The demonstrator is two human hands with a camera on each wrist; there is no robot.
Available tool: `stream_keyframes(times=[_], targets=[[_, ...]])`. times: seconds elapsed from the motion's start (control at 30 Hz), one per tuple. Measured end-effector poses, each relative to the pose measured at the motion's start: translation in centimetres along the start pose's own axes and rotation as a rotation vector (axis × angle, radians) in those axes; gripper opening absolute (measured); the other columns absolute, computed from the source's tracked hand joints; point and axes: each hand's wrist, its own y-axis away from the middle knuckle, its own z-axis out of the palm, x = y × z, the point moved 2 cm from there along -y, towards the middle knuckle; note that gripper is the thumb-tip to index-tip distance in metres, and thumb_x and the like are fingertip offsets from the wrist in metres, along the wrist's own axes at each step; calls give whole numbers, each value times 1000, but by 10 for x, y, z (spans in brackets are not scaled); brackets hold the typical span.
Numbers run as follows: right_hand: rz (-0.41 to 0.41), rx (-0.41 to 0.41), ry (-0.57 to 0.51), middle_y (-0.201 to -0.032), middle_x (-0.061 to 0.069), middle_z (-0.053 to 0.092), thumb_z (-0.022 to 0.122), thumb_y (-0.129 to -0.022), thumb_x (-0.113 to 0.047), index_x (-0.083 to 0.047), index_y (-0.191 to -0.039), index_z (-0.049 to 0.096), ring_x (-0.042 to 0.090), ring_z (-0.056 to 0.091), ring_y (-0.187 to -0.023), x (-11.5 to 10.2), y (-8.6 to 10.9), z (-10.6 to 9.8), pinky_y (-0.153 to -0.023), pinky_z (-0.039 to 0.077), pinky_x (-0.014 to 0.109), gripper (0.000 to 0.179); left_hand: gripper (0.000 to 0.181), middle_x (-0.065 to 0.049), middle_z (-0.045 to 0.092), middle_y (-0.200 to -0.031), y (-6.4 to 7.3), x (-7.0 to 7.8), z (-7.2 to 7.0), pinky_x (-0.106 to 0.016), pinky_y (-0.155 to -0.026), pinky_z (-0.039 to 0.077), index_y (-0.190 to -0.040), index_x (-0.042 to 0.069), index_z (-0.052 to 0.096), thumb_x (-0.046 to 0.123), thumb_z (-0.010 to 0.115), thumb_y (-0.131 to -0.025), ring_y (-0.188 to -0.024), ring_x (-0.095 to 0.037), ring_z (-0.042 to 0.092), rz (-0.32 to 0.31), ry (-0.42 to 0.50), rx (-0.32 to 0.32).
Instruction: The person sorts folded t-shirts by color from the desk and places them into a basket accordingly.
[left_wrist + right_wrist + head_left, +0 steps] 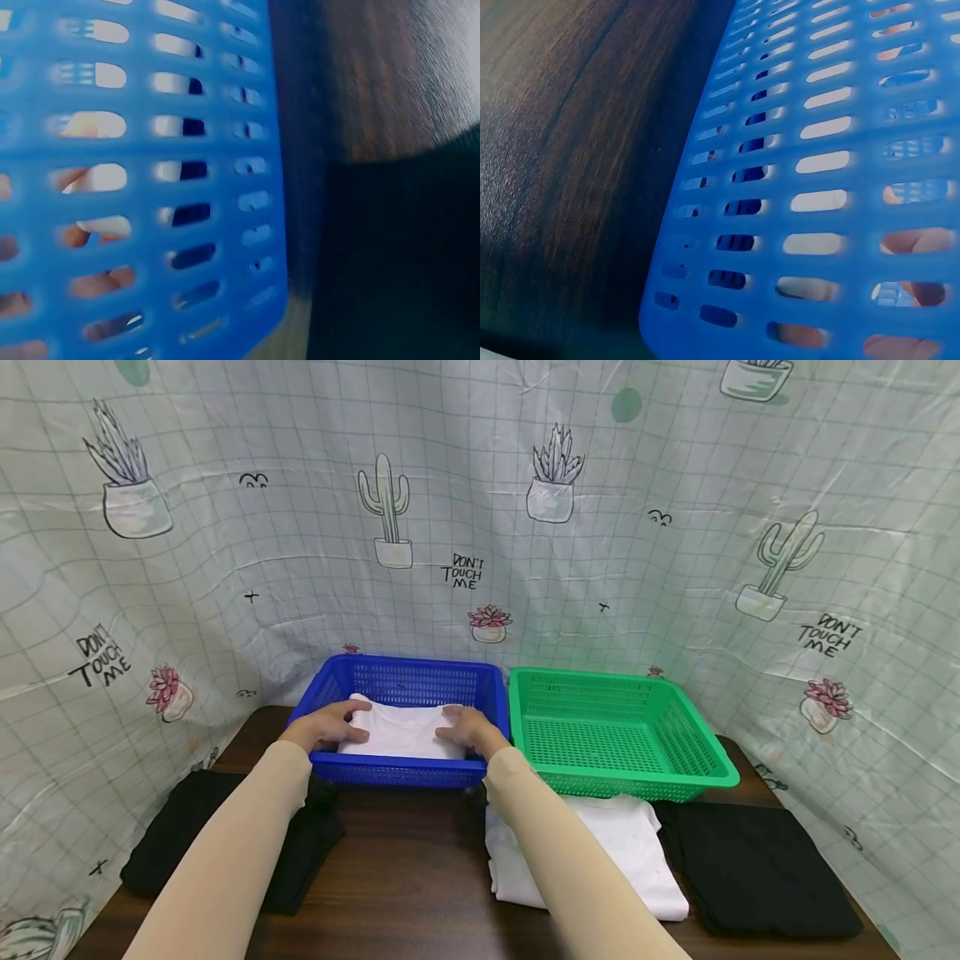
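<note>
A folded white T-shirt lies inside the blue basket, its neckline toward the far side. My left hand grips its left edge, with thumb and index finger showing over the cloth. At the opposite edge, my right hand holds it the same way. Through the slots of the blue basket wall, the left wrist view shows white cloth and parts of fingers. The right wrist view likewise shows white cloth and fingers behind the slotted blue wall.
Right beside the blue basket stands a green basket with nothing in it. Before it lies another folded white T-shirt, partly behind my right forearm. Folded black cloth lies at the far right and more black cloth at the left, on a dark wooden table.
</note>
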Motion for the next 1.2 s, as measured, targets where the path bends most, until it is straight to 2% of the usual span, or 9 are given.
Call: stream_keyframes(times=[0.13,0.33,0.57,0.8,0.9,1.07,1.2], targets=[[-47,-6,82,-167,21,39,75,-101,-25,-13,-158,53,36,39,-153,1,4,0,-123,36,50,62,75,-37,13,-169,2,1,1,-64,-126,21,-167,0,23,7,65,-105,-157,-52,16,-8,-69,-17],[-25,-47,139,-169,18,38,75,-101,-30,-14,-160,49,36,34,-157,1,7,-2,-126,31,50,67,74,-38,17,-168,2,3,3,-63,-125,26,-166,0,24,10,66,-105,-155,-52,22,-21,-119,-16],[59,-123,82,-173,15,32,76,-101,-32,-16,-165,42,36,38,-153,-2,6,-7,-123,36,53,74,76,-37,13,-169,6,11,1,-62,-125,26,-168,1,19,10,63,-106,-157,-52,19,-46,-104,-59],[90,-155,102,-174,14,30,76,-100,-35,-17,-166,39,36,36,-155,-3,5,-7,-124,34,54,78,78,-38,15,-168,6,12,1,-62,-125,26,-168,1,19,14,65,-106,-156,-52,20,-59,-177,-81],[88,-179,98,-173,14,30,76,-100,-35,-17,-167,37,35,39,-153,-3,6,-7,-123,36,53,79,77,-37,15,-168,10,14,1,-62,-125,27,-168,2,19,15,63,-107,-156,-52,21,-86,-180,-88],[42,-234,8,-174,15,28,76,-101,-25,-14,-168,35,36,45,-149,-8,15,-15,-119,43,52,79,73,-34,11,-171,16,22,1,-63,-121,33,-168,1,20,15,60,-109,-156,-53,23,-104,-150,-81],[-2,-272,-15,-175,15,24,73,-103,-23,-12,-169,31,37,38,-154,-14,27,-25,-119,41,54,79,69,-34,12,-171,21,30,-3,-63,-114,44,-166,-1,23,16,59,-110,-153,-54,28,-90,-218,-73]])
